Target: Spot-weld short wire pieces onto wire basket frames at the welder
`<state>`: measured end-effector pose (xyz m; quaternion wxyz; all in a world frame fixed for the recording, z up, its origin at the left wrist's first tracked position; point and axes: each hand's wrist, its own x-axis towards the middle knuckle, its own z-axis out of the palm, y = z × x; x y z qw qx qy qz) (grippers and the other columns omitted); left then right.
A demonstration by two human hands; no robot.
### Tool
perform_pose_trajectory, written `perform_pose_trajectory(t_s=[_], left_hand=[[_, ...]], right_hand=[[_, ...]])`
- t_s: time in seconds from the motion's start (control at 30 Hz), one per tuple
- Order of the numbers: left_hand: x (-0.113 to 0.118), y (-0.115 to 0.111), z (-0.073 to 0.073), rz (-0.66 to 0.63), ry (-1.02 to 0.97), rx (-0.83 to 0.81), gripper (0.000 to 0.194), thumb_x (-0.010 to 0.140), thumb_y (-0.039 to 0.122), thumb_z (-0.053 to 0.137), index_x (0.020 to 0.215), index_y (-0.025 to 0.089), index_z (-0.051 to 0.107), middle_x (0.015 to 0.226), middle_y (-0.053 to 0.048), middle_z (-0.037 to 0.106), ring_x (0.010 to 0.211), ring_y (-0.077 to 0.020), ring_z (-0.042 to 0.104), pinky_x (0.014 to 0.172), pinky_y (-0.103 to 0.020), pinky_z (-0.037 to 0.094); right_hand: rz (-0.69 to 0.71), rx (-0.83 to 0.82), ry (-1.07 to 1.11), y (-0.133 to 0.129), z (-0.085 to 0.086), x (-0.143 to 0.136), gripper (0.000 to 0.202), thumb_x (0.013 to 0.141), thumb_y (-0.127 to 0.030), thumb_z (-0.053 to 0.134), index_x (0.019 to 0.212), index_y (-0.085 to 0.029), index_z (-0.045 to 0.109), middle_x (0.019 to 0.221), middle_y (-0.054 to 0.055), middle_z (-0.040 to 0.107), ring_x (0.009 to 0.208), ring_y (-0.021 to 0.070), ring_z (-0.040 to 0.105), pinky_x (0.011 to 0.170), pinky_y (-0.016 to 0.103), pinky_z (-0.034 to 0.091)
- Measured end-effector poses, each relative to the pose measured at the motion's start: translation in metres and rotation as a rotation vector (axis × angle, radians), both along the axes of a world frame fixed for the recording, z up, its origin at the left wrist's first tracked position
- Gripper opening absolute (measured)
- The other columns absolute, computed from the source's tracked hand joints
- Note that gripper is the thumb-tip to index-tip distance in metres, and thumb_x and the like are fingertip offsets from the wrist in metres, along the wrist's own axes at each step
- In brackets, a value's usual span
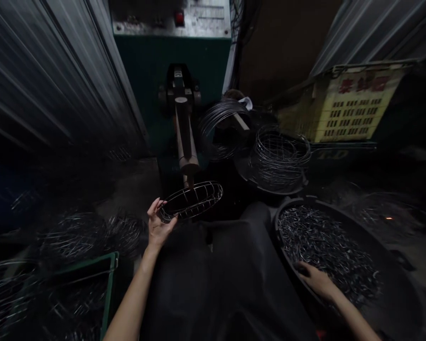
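Note:
My left hand [158, 226] grips the near-left rim of a round wire grille [191, 201], holding it flat under the brown arm of a welding machine [185, 137]. The arm's tip touches the grille near its middle. My right hand [315, 279] rests in a black basin [394, 284] filled with several short metal wire pieces [326, 246], fingers down among them; whether it holds any I cannot tell. A dark cloth covers my lap [227, 274] between both arms.
A green machine body [170, 71] with a control panel stands ahead. Stacked wire rings [280, 154] and loops [220, 123] lie at right of the arm. A yellow crate [351, 104] sits back right. A green crate [110, 284] and finished grilles [74, 237] are at left.

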<state>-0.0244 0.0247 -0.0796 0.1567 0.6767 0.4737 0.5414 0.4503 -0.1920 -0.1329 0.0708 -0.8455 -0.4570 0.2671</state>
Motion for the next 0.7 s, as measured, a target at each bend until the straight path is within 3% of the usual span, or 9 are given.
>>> perform_pose_trajectory(t_s=[0.17,0.27,0.43,0.5,0.6,0.7], left_hand=[[0.006,-0.026,0.015,-0.079,0.065,-0.061,0.076,0.071,0.024,0.071,0.130,0.024,0.025,0.115,-0.008,0.052,0.103,-0.0181,0.060,0.091,-0.038,0.052],[0.010,-0.033,0.028,-0.116,0.090,-0.117,0.076,0.070,0.024,0.071,0.131,0.025,0.026,0.116,-0.008,0.053,0.105,-0.0178,0.060,0.092,-0.037,0.051],[0.011,-0.034,0.050,-0.145,0.127,-0.144,0.076,0.070,0.022,0.071,0.133,0.027,0.030,0.119,-0.006,0.052,0.104,-0.0170,0.059,0.092,-0.035,0.050],[0.011,-0.034,0.059,-0.165,0.184,-0.149,0.070,0.071,0.021,0.070,0.132,0.027,0.036,0.117,-0.006,0.054,0.105,-0.0180,0.057,0.093,-0.036,0.049],[0.014,-0.034,0.068,-0.183,0.286,-0.156,0.056,0.073,0.020,0.068,0.125,0.026,0.048,0.114,-0.005,0.054,0.106,-0.0200,0.055,0.094,-0.037,0.048],[0.020,-0.033,0.073,-0.179,0.339,-0.161,0.053,0.074,0.020,0.066,0.124,0.027,0.051,0.113,-0.005,0.053,0.107,-0.0210,0.053,0.093,-0.037,0.048]], right_hand=[[0.103,-0.040,0.131,-0.004,0.000,-0.008,0.024,0.055,-0.050,0.047,0.057,-0.031,0.062,0.071,0.003,0.071,0.081,0.0342,0.067,0.076,0.043,0.050],[0.050,-0.061,0.057,-0.009,0.003,-0.008,0.028,0.058,-0.053,0.045,0.058,-0.033,0.065,0.073,0.003,0.071,0.080,0.0348,0.066,0.075,0.045,0.050],[-0.038,0.134,-0.118,-0.020,0.013,-0.001,0.035,0.058,-0.057,0.042,0.060,-0.030,0.065,0.081,0.010,0.070,0.079,0.0368,0.064,0.073,0.049,0.049],[-0.122,0.195,-0.144,-0.015,0.031,-0.007,0.036,0.058,-0.058,0.043,0.062,-0.029,0.064,0.078,0.011,0.069,0.075,0.0367,0.063,0.070,0.049,0.049],[-0.255,0.358,-0.061,0.008,0.076,-0.039,0.040,0.059,-0.060,0.052,0.076,-0.026,0.064,0.079,0.010,0.068,0.072,0.0330,0.064,0.065,0.045,0.050],[-0.161,0.591,0.259,0.046,0.131,-0.095,0.048,0.066,-0.055,0.064,0.102,-0.023,0.059,0.075,0.005,0.066,0.066,0.0240,0.062,0.054,0.033,0.050]])
